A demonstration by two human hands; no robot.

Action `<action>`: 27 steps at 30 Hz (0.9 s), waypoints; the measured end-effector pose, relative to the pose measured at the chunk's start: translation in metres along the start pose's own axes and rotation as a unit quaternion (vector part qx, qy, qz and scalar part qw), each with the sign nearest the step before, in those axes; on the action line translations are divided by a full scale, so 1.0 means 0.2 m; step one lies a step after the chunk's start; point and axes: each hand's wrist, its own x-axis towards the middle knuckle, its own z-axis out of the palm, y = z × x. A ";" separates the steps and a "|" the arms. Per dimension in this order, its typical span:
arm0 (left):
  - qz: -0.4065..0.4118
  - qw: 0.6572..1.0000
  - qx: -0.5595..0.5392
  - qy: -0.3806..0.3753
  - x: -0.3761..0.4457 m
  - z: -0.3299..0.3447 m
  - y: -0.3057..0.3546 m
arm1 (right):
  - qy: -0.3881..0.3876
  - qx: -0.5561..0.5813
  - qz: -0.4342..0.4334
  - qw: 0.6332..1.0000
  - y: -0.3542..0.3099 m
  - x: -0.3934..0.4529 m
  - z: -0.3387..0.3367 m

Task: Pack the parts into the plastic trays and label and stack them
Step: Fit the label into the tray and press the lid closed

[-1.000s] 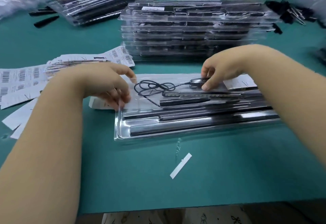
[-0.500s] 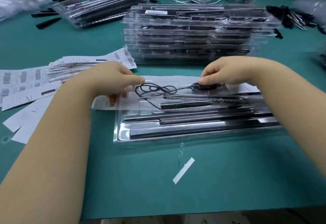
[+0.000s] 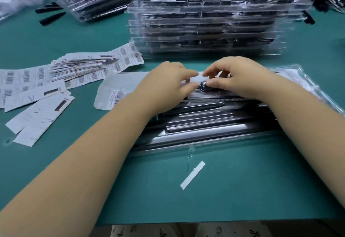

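Right hand (image 3: 236, 78) pinching black part (image 3: 203, 85) — left hand (image 3: 169, 83) beside

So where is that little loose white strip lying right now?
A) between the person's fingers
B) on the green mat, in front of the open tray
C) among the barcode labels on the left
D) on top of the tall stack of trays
B: the white strip lies alone on the bare green mat, nearer the person than the open tray, with neither hand touching it.
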 end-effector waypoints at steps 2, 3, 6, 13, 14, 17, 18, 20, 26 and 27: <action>0.005 1.000 -0.017 0.005 0.00 0.00 0.00 | 0.006 -0.048 -0.010 0.999 -0.01 -0.01 0.02; 0.004 1.000 -0.024 0.003 0.00 0.01 0.00 | 0.011 -0.077 -0.013 0.997 -0.02 -0.01 0.03; -0.003 0.999 -0.034 0.007 0.01 0.01 -0.01 | 0.048 -0.098 -0.023 0.994 -0.02 -0.04 0.05; 0.010 0.999 -0.021 0.044 -0.01 0.00 0.00 | 0.184 -0.047 -0.042 0.981 -0.01 -0.05 0.06; 0.009 0.999 -0.024 0.046 0.00 0.00 0.01 | 0.202 -0.043 -0.034 0.978 -0.01 -0.05 0.06; 0.004 0.999 -0.042 0.034 0.01 0.00 0.01 | 0.198 -0.039 -0.010 0.979 -0.01 -0.03 0.05; 0.005 0.998 -0.049 0.031 0.01 0.00 0.01 | 0.187 -0.046 -0.012 0.981 -0.01 -0.03 0.05; 0.012 0.998 -0.052 0.035 0.01 0.00 0.01 | 0.175 -0.064 -0.018 0.982 -0.01 -0.01 0.06; 0.034 0.997 -0.039 0.049 0.00 0.00 0.01 | 0.174 0.025 0.003 0.984 -0.02 0.01 0.06; 0.037 0.997 -0.036 0.052 0.00 0.00 0.01 | 0.171 0.022 0.000 0.985 -0.02 0.01 0.06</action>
